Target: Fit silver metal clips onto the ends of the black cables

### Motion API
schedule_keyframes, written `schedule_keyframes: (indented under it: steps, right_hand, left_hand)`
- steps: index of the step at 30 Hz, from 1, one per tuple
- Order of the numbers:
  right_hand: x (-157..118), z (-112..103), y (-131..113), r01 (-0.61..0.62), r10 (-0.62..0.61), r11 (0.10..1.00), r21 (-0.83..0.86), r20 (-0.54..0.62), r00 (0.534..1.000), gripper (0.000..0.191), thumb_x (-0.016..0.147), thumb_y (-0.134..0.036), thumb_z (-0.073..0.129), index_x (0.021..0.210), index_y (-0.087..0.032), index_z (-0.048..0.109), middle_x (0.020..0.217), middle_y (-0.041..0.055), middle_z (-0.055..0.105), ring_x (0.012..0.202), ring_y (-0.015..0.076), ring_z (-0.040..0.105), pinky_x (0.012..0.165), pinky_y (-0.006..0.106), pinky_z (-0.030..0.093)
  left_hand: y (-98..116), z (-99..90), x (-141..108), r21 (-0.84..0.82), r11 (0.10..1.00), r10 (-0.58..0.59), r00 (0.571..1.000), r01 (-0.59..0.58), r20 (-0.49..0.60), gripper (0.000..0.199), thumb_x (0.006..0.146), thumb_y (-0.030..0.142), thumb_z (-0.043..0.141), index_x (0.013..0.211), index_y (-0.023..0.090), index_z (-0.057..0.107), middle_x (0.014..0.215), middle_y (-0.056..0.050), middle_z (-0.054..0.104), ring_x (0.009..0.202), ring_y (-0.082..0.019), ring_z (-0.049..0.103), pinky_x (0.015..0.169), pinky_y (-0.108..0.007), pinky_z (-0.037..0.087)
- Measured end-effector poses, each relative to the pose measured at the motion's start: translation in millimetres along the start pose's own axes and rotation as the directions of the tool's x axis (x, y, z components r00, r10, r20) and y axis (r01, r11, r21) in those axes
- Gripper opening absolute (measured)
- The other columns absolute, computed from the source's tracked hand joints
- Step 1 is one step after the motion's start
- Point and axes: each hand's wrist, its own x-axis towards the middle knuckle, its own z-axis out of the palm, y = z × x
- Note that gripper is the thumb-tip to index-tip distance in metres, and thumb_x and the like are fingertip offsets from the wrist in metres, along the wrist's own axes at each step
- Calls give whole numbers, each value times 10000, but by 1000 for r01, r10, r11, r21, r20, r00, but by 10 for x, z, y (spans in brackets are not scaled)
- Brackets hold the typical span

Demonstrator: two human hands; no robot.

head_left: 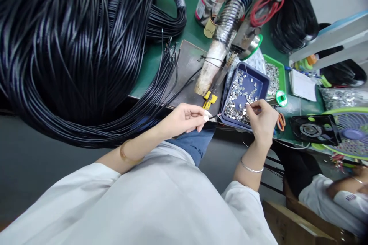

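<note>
My left hand (191, 118) is closed in a pinch around the end of a black cable (213, 117), whose thin bared wires point right toward the tray. Something white covers a fingertip of that hand. Over the right part of a dark blue tray (263, 81) is my right hand (263, 120), thumb and forefinger pinched on a small metal connector (247, 105), partly hidden by the fingers. Many loose silver connectors (234, 111) lie in the tray. A yellow clip-like fixture (210, 100) sits between my hands at the table edge.
A big bundle of black cables (71, 46) fills the left. A flexible duct (224, 34) hangs over the middle. Solder spools (281, 98), a green tray (283, 72), orange-handled scissors (281, 122) and a black fan (314, 130) stand right. Another person (324, 199) sits at lower right.
</note>
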Motion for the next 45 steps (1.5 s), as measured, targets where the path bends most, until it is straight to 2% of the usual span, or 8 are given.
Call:
schedule_keyframes:
  steps: [6,10,12,19,22,26,33,45]
  right_hand:
    - [2,141,-19,73,-71,997,-19,81,994,106,797,-258,619,720,-215,559,752,3,629,647,141,548,691,298,426]
    - [-5,246,-49,47,-49,997,-60,-33,998,112,780,-206,593,695,-220,521,701,-12,586,642,147,528,687,311,413]
    - [-51,259,-105,33,-32,999,8,-122,992,120,775,-187,592,689,-223,516,687,-23,572,631,140,523,674,307,422]
    - [-509,276,-733,60,80,758,649,-184,980,117,849,-252,674,776,-218,589,841,-11,660,680,127,675,620,284,552]
    - [-633,357,-945,146,-13,733,664,-201,980,37,845,-230,698,815,-227,675,907,10,696,853,155,704,716,311,594]
    - [-656,448,-1012,80,-90,677,731,-26,996,17,851,-258,697,844,-252,712,939,13,709,875,155,702,732,316,618]
    - [-632,466,-928,-66,58,578,813,39,998,104,876,-314,659,819,-228,653,975,34,684,857,164,723,795,345,638]
    - [-715,454,-1029,0,-40,616,788,32,999,58,856,-227,682,850,-260,730,945,15,696,883,142,694,755,294,628]
  left_hand:
    - [-367,62,140,49,997,65,974,-56,-219,220,763,281,777,913,120,785,543,18,633,463,-47,461,460,-179,372]
    - [-435,37,136,95,985,166,928,-142,-335,224,724,308,803,869,137,801,778,-51,768,681,-112,646,657,-227,519]
    - [-407,26,133,100,988,148,923,-120,-354,204,703,293,806,818,126,781,731,-41,752,617,-100,622,587,-211,487]
    - [-265,33,135,81,993,104,941,-82,-323,182,731,247,771,766,132,634,542,42,602,480,-50,519,503,-171,401]
    - [-238,32,131,56,995,94,957,-82,-273,236,760,316,770,741,134,620,540,38,594,424,-29,424,431,-173,305]
    - [-223,22,129,19,998,64,978,-62,-197,276,735,352,807,732,130,643,535,30,600,426,-32,411,422,-182,279]
    - [-211,41,118,65,998,14,986,-3,-168,234,743,310,794,701,126,656,512,30,586,456,-51,475,484,-191,362]
    - [-333,33,103,347,919,293,915,-189,-277,142,802,273,716,788,139,672,747,-16,665,659,-99,576,627,-209,465]
